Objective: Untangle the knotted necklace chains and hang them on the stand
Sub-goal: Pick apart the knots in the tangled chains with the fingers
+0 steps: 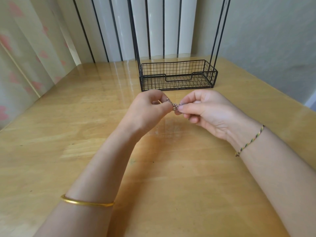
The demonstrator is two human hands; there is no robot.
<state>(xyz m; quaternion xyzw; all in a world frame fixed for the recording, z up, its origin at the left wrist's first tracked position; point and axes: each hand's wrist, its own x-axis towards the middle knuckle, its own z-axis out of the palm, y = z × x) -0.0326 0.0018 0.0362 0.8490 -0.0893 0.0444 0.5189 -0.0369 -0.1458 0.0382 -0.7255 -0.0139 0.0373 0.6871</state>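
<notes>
**Chains pinched between both hands, knot not yet freed**

Head view. Left hand (150,108) and right hand (205,113) meet above the middle of the table (85,134). Each pinches the silvery necklace chains (175,105) between thumb and fingertips. The small bunched knot sits between them, raised off the wood.

Judgement: two opposed fine pinches set this close leave little slack, so the fingers can tease links apart.

The chains' loose lengths are too fine and blurred to trace.

Stand (213,77), black wire, sits just beyond the hands on the far side. Its basket base rests on the table and its uprights run out of frame. Nothing visibly hangs on it.

Judgement: it is probably set close so a freed chain needs only a short reach.
</notes>
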